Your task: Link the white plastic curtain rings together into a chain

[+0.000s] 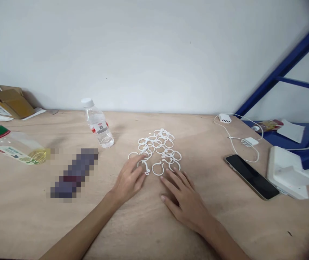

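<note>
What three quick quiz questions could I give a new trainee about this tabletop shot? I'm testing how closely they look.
1. True or false: the left hand touches the pile of white rings.
2. Which lies nearest the right hand: a) phone b) clear water bottle c) cardboard box?
3. What colour is the clear water bottle's cap?

Key: 1 true; 2 a; 3 white.

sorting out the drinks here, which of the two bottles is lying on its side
The bottle with the green label at the table's left edge lies flat, yellowish liquid inside. The small clear bottle with the white cap stands tilted, nearer the white rings.
</note>
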`<state>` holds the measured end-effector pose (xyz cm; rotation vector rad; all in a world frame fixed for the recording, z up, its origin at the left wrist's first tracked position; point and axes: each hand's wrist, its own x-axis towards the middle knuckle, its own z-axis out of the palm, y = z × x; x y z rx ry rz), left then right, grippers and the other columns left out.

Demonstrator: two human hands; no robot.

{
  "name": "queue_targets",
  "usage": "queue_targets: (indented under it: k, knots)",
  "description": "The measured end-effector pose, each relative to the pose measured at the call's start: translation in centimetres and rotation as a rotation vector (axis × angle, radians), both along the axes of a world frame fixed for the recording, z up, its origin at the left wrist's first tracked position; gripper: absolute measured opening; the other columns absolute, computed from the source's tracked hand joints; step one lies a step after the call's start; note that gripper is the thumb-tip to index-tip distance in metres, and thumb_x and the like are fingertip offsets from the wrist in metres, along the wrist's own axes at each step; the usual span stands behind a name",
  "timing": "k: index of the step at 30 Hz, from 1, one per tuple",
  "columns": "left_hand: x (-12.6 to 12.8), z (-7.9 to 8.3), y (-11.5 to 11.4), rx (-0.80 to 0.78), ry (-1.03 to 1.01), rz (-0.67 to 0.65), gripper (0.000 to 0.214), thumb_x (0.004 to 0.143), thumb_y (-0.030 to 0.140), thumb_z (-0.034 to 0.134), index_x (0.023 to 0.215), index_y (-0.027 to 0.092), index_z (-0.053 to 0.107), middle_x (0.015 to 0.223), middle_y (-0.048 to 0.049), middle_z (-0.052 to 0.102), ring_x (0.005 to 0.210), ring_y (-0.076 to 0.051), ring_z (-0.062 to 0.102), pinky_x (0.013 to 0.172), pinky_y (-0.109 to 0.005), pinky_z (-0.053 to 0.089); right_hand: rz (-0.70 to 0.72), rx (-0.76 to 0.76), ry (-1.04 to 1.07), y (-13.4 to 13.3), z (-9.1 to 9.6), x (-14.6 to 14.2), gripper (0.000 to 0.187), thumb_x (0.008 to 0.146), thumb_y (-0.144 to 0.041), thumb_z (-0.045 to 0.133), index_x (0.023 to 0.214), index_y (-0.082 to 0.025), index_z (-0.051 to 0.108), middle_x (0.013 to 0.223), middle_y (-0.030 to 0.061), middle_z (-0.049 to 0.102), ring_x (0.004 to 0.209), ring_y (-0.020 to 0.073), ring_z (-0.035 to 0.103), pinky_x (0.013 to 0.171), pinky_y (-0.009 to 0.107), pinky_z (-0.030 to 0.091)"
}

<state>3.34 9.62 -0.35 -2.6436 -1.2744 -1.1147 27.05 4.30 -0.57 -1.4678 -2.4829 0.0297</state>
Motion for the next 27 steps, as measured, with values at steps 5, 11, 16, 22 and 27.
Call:
queue_targets:
  k: [5,11,16,22,27]
  knots:
    - [0.0,-0.5,0.1,-0.1,-0.097,-0.008,0.029,0.088,0.038,0.061,0.107,0.016,0.057,0.103,-0.0113,0.07,0.094,-0.021,0.067,0.083,-0.036,0.056,-0.066,0.083,0.12,4.8,0.2,-2.9,0.036,0.094,-0.033,0.043,0.122,-0.022,0.064,0.128,0.0071,0.063,0.126,0.0277,0.048,0.11,0.051,0.031]
    - [0.1,-0.5,0.1,-0.078,-0.105,-0.026,0.031,0.091,0.034,0.057,0.117,0.016,0.055,0.102,-0.0102,0.069,0.091,-0.02,0.067,0.082,-0.035,0.056,-0.039,0.205,0.532,4.8,0.4,-5.2,0.027,0.091,-0.022,0.046,0.099,-0.022,0.072,0.091,0.0063,0.073,0.096,0.0225,0.062,0.095,0.044,0.043]
    - [0.1,-0.4,0.2,-0.006,-0.102,-0.115,0.03,0.091,0.034,0.058,0.112,0.013,0.056,0.097,-0.0104,0.07,0.089,-0.02,0.068,0.08,-0.034,0.058,0.085,-0.032,0.808,4.4,0.4,-5.6,0.024,0.091,-0.021,0.05,0.103,-0.021,0.071,0.089,0.0063,0.072,0.089,0.0209,0.062,0.083,0.04,0.05]
    - [-0.1,-0.4,0.3,0.008,-0.207,-0.156,0.036,0.086,0.044,0.062,0.107,0.014,0.058,0.086,-0.0076,0.069,0.077,-0.018,0.068,0.069,-0.031,0.059,0.148,-0.181,0.975,4.9,0.8,-5.4,0.016,0.088,-0.018,0.058,0.093,-0.022,0.072,0.079,0.0035,0.071,0.08,0.0181,0.062,0.071,0.034,0.053]
    - [-0.2,0.0,0.2,-0.085,-0.186,-0.171,0.046,0.084,0.05,0.062,0.112,0.013,0.058,0.089,-0.0098,0.067,0.08,-0.02,0.066,0.07,-0.033,0.057,0.068,-0.237,1.029,4.7,0.7,-5.3,0.015,0.089,-0.021,0.058,0.092,-0.024,0.073,0.081,0.003,0.07,0.081,0.0171,0.062,0.07,0.031,0.051]
